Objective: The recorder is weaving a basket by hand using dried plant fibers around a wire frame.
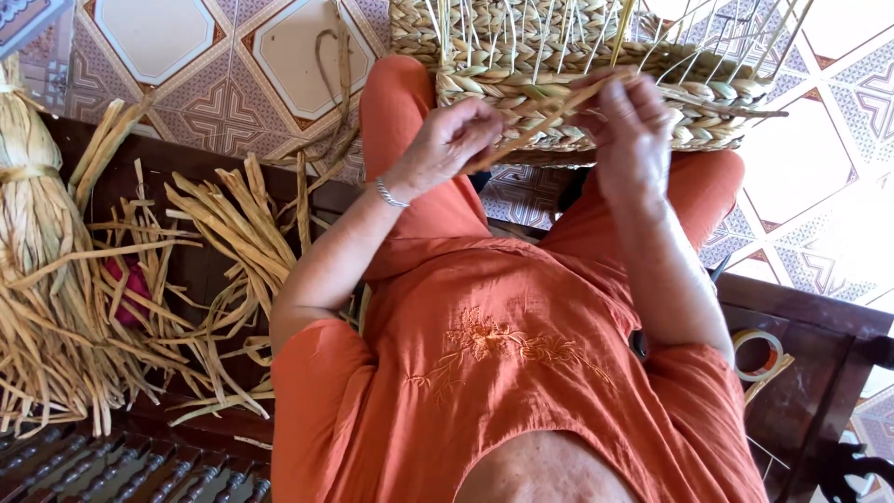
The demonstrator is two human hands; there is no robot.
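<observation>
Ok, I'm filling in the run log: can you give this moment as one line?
left hand: pinching straw strand | right hand: on strand at woven basket rim | loose straw on bench

There is no package, no label, no sign and no screen to see here, neither on the floor nor on the dark wooden surface.

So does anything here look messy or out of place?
Loose straw strips lie scattered across the dark wooden bench, some hanging over its edge. The half-woven basket on the knees looks orderly, with both hands working a strand.
</observation>
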